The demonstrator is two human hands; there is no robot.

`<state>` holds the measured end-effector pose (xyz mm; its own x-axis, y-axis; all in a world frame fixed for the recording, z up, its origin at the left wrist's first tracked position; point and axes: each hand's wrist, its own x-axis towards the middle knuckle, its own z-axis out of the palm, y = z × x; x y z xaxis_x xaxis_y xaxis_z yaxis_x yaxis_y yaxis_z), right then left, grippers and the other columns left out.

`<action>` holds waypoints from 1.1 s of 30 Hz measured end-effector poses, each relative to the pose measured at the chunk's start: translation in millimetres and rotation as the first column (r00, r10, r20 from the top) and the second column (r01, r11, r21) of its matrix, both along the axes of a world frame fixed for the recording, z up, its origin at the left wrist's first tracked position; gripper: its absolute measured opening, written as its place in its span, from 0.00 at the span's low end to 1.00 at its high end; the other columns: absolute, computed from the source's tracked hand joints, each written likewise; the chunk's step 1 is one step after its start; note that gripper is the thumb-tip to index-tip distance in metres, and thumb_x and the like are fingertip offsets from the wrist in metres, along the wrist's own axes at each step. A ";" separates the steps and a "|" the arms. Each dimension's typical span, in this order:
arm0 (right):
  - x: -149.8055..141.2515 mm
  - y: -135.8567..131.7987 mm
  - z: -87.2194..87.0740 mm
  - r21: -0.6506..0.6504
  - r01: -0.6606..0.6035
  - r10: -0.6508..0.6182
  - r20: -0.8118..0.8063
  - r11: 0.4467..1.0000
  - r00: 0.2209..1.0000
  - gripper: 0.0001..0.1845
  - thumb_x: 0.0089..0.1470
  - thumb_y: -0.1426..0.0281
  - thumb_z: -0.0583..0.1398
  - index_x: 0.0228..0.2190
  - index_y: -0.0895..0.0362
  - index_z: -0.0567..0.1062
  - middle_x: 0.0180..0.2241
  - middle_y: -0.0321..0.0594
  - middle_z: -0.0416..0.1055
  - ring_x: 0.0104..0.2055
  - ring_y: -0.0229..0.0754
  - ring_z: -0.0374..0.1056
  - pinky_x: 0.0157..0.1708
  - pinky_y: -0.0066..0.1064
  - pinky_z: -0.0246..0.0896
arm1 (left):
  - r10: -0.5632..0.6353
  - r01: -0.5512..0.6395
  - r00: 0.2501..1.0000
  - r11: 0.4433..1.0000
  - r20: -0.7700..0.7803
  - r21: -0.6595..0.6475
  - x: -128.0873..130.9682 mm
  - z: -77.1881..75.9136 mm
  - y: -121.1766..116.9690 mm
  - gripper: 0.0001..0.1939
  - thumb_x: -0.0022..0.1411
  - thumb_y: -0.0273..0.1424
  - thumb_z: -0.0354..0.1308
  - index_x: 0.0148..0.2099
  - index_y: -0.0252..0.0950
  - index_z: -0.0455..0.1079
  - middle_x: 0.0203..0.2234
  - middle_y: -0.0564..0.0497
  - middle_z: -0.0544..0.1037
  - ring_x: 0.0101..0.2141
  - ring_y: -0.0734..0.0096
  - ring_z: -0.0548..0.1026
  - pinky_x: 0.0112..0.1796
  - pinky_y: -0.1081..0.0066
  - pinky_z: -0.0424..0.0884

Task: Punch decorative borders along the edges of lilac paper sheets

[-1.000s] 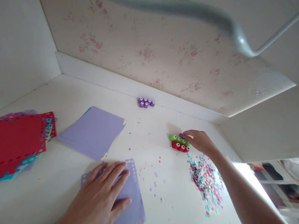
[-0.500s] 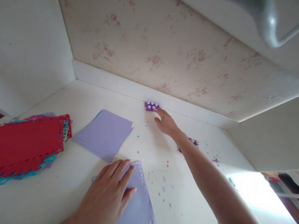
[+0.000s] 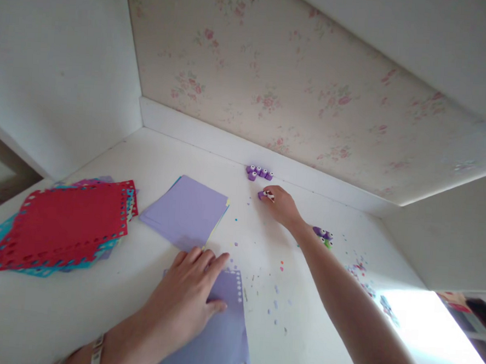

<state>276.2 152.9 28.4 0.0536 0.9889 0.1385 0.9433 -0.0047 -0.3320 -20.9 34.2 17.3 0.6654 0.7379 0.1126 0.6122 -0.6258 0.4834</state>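
Note:
My left hand (image 3: 188, 302) lies flat with fingers spread on a purple sheet of paper (image 3: 219, 340) that has punched holes along its edge. My right hand (image 3: 281, 205) reaches far across the white table (image 3: 154, 154) and pinches a small purple punch (image 3: 263, 194) between its fingertips. Just beyond it, against the wall, sits a cluster of small purple punches (image 3: 259, 173). More small punches (image 3: 322, 235), purple and green, show behind my right forearm.
A stack of plain purple and yellow sheets (image 3: 186, 210) lies left of centre. A pile of punched red, blue and purple sheets (image 3: 63, 225) is at the far left. Paper confetti (image 3: 361, 269) is scattered to the right. A floral wall (image 3: 298, 92) backs the table.
My right hand left the green and red punches, reached to the purple cluster at the wall, and now has one purple punch pulled slightly back from it. The view has shifted leftward.

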 end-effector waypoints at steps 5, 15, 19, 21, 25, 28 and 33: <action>-15.1 -84.6 -5.5 -0.046 0.011 -0.025 -0.303 0.999 0.953 0.15 0.61 0.64 0.58 0.49 0.54 0.71 0.41 0.42 0.78 0.41 0.42 0.76 0.42 0.33 0.71 | -0.035 0.036 0.999 0.999 0.037 -0.038 0.8 2.0 4.8 0.20 0.56 0.31 0.68 0.51 0.40 0.70 0.43 0.49 0.75 0.46 0.54 0.69 0.47 0.55 0.64; -60.4 -212.8 -16.8 0.071 -0.104 0.125 -0.487 0.992 0.865 0.11 0.61 0.70 0.59 0.45 0.50 0.75 0.49 0.42 0.74 0.50 0.45 0.72 0.49 0.37 0.72 | -0.057 0.085 0.990 0.970 0.128 -0.229 6.9 1.2 7.8 0.06 0.68 0.31 0.55 0.43 0.41 0.74 0.37 0.53 0.81 0.40 0.62 0.77 0.45 0.61 0.67; -62.9 -217.2 -19.9 0.184 -0.129 0.192 -0.383 0.974 0.904 0.13 0.60 0.73 0.59 0.47 0.52 0.75 0.49 0.43 0.75 0.50 0.44 0.73 0.48 0.35 0.73 | 0.009 0.035 0.990 0.950 0.138 -0.310 6.6 -0.9 9.2 0.08 0.66 0.34 0.57 0.45 0.42 0.75 0.40 0.53 0.82 0.41 0.61 0.78 0.44 0.62 0.69; -63.4 -216.4 -20.5 0.192 -0.140 0.203 -0.363 0.971 0.909 0.13 0.60 0.73 0.60 0.47 0.52 0.75 0.49 0.43 0.75 0.49 0.44 0.73 0.47 0.34 0.74 | 0.045 0.008 0.988 0.940 0.150 -0.340 6.3 -1.3 9.9 0.08 0.66 0.35 0.58 0.46 0.42 0.75 0.41 0.53 0.82 0.42 0.61 0.78 0.44 0.63 0.70; -64.9 -216.2 -20.6 0.173 -0.183 0.234 -0.355 0.968 0.905 0.13 0.59 0.73 0.60 0.47 0.53 0.75 0.49 0.43 0.75 0.49 0.43 0.73 0.48 0.33 0.73 | 0.085 -0.022 0.983 0.934 0.164 -0.355 6.3 -1.2 10.8 0.10 0.65 0.36 0.58 0.46 0.42 0.75 0.42 0.53 0.82 0.43 0.62 0.78 0.45 0.64 0.70; -64.9 -217.1 -21.0 0.183 -0.207 0.261 -0.350 0.961 0.900 0.14 0.59 0.74 0.60 0.48 0.53 0.74 0.49 0.43 0.75 0.49 0.43 0.73 0.47 0.32 0.73 | 0.080 -0.022 0.986 0.934 0.150 -0.357 7.0 -0.6 11.2 0.09 0.65 0.35 0.58 0.46 0.43 0.75 0.41 0.53 0.82 0.42 0.62 0.78 0.45 0.64 0.70; -65.1 -217.8 -22.5 0.190 -0.233 0.286 -0.337 0.954 0.897 0.15 0.59 0.76 0.60 0.48 0.54 0.73 0.49 0.45 0.74 0.49 0.44 0.73 0.47 0.33 0.74 | 0.070 -0.019 0.988 0.941 0.141 -0.339 7.4 -1.5 11.0 0.09 0.65 0.34 0.58 0.46 0.43 0.75 0.41 0.53 0.82 0.41 0.62 0.79 0.44 0.64 0.71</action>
<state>211.2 -65.0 6.0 -0.1298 0.9458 0.2978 0.7228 0.2959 -0.6245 -13.5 45.2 15.7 0.6258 0.7783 -0.0518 0.5407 -0.3850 0.7480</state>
